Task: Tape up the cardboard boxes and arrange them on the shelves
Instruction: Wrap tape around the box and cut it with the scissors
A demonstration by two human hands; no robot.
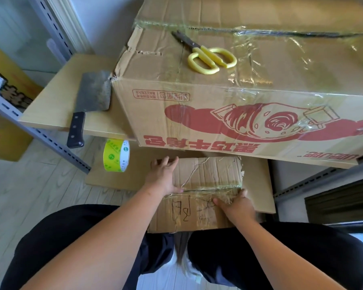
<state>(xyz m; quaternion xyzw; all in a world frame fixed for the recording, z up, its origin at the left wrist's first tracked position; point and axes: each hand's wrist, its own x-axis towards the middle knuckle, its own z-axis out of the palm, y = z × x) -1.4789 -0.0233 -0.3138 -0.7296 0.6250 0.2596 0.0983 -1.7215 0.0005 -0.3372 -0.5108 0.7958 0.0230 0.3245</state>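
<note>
small box (205, 181): positioned on the lower shelf (258, 185), under the large box (239, 114).
left hand (164, 176): fingers spread flat on the box top.
right hand (237, 206): fingers curled over the taped seam.
tape roll (116, 155): placed left of the box.

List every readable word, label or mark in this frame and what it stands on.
"黑巧牛角包", upside down, red: front of the large box.
"UIBOUIBO"-like brand, upside down: same box, uncertain.
Red-framed label, upper left of that front: too small to read.
Handwritten marker strokes: small box, illegible.
Green logos: tape roll, unreadable.
Black print: yellow box, cut off.
</note>
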